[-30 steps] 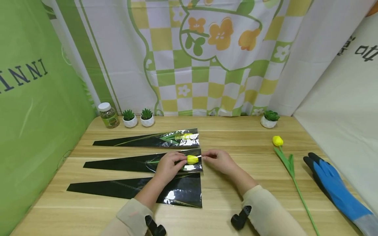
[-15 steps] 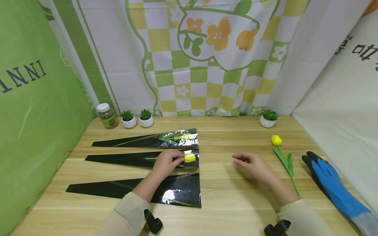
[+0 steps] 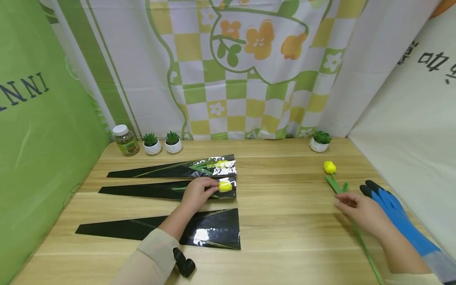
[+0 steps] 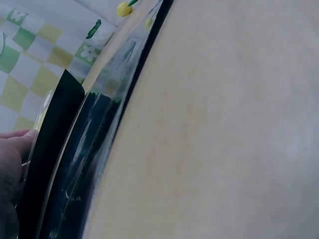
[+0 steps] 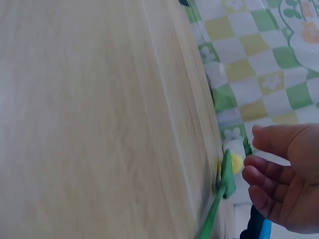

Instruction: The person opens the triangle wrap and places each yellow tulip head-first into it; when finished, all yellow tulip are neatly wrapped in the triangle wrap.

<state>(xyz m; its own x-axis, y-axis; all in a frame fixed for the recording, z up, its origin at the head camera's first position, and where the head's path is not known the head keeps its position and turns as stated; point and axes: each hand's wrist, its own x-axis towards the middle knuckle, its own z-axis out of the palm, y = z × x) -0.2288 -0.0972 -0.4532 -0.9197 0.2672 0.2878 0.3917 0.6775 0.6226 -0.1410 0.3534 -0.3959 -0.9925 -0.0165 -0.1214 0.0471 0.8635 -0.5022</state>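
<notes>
My left hand (image 3: 196, 194) pinches the middle black flower sleeve (image 3: 142, 190) beside the yellow tulip (image 3: 225, 186) in it. In the left wrist view, thumb and finger of that hand (image 4: 11, 169) meet at the raised edge of a dark sleeve (image 4: 52, 134). At the right, a loose yellow tulip (image 3: 329, 167) with a long green stem lies on the table. My right hand (image 3: 365, 213) is over its stem in the head view. The right wrist view shows this hand (image 5: 291, 174) with loosely bent fingers and a gap between thumb and forefinger, apart from the green leaf (image 5: 228, 174).
One sleeve (image 3: 160, 171) holding a yellow tulip lies behind, another sleeve (image 3: 210, 231) in front. A blue glove (image 3: 397, 215) lies at the right edge. A lidded jar (image 3: 126, 141) and potted succulents (image 3: 152, 145) stand along the back, with another succulent (image 3: 319, 142) at the back right.
My right hand has left the opening of the middle sleeve and moved right to the loose tulip. The left hand keeps its place at the sleeve.
</notes>
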